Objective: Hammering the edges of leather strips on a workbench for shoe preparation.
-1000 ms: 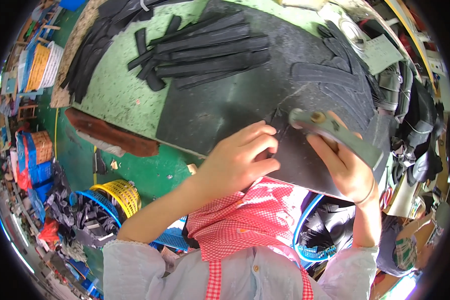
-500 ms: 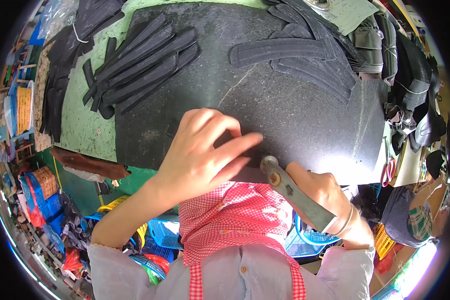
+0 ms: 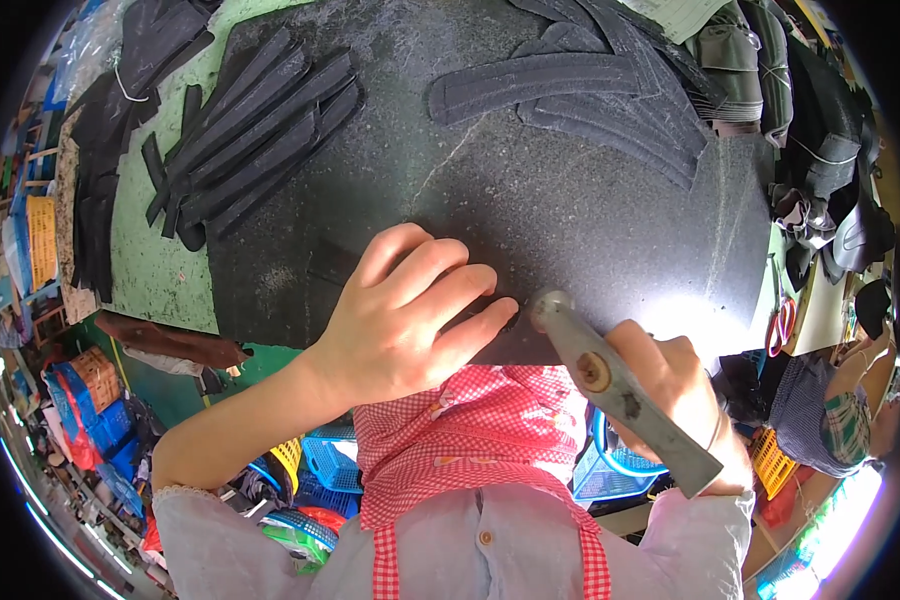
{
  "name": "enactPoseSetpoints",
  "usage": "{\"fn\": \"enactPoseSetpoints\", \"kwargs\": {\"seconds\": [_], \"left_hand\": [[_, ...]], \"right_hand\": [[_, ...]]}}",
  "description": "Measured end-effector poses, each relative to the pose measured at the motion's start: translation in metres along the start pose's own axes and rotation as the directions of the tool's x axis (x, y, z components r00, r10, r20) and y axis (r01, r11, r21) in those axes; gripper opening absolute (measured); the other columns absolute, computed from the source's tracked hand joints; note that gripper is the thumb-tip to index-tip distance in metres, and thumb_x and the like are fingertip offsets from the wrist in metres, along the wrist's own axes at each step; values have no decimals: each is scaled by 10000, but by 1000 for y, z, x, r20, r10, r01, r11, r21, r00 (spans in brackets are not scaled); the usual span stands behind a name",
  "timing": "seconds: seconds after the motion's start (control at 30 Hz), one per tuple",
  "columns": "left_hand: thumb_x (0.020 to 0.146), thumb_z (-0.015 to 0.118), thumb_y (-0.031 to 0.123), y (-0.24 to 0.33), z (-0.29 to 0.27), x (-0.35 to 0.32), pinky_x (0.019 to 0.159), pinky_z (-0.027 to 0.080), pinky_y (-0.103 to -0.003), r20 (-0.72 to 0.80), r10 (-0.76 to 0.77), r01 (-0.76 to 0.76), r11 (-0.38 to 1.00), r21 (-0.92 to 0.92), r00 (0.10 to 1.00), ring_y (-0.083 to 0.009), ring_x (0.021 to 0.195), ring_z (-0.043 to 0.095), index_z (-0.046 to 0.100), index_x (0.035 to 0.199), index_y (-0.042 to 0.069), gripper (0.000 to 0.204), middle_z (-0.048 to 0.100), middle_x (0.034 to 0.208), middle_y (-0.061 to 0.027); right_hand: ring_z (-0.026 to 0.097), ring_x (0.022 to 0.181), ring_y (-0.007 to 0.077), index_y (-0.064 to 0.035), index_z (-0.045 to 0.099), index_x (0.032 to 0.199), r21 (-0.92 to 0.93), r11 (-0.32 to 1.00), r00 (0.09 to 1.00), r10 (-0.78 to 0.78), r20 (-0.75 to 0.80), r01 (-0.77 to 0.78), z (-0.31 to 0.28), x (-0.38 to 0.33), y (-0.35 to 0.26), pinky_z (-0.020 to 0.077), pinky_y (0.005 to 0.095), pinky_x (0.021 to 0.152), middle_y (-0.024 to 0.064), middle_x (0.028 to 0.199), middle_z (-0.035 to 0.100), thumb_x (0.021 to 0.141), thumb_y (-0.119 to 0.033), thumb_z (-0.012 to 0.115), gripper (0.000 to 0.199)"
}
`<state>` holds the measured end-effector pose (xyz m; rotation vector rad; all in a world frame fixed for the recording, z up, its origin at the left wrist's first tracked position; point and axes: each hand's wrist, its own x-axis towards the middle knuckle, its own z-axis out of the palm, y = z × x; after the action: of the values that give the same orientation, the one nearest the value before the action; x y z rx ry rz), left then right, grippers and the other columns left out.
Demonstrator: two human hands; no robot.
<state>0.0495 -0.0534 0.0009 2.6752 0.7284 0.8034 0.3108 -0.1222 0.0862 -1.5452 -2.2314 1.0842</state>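
The left hand (image 3: 405, 320) lies palm down with its back to the camera, fingers held together and stretched forward and to the right, their tips pressed flat. Its wrist is slightly bent, and the bare left forearm runs back toward the lower left to a bent elbow in a pale sleeve. The right hand (image 3: 670, 385) sits lower and to the right, fingers curled tight in a fist-like grip, knuckles facing up. Its wrist angles down toward the lower right into a pale sleeve. The two hands are near each other but apart.
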Motion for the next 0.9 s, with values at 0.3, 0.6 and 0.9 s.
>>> {"fn": "enactPoseSetpoints", "kwargs": {"seconds": [0.3, 0.6, 0.9], "left_hand": [[695, 838, 192, -1, -3, 2, 964, 446, -440, 37, -20, 21, 1000, -19, 999, -212, 1003, 593, 820, 962, 207, 268, 672, 1029, 49], [648, 879, 178, -10, -6, 2, 914, 452, -433, 6, -32, 32, 997, -65, 999, -204, 977, 600, 809, 920, 206, 283, 668, 959, 56], [655, 878, 157, -18, -10, -11, 908, 471, -469, 1, 11, -11, 1000, -16, 1000, -231, 1005, 601, 817, 920, 228, 281, 657, 977, 40]], "right_hand": [[719, 639, 326, -40, 557, 1049, -130, 991, 999, -22, -36, 18, 16, 11, -2, 551, 434, 537, 141, 696, 649, 960, -112, 678, 166], [722, 663, 354, -43, 544, 1035, -69, 996, 999, -50, 11, 51, 7, 16, -6, 552, 434, 564, 157, 701, 650, 959, -156, 685, 196], [680, 589, 309, 0, 600, 1012, 23, 999, 991, 34, -131, -31, -14, 20, -14, 504, 391, 542, 136, 768, 628, 942, -156, 800, 264]]}}
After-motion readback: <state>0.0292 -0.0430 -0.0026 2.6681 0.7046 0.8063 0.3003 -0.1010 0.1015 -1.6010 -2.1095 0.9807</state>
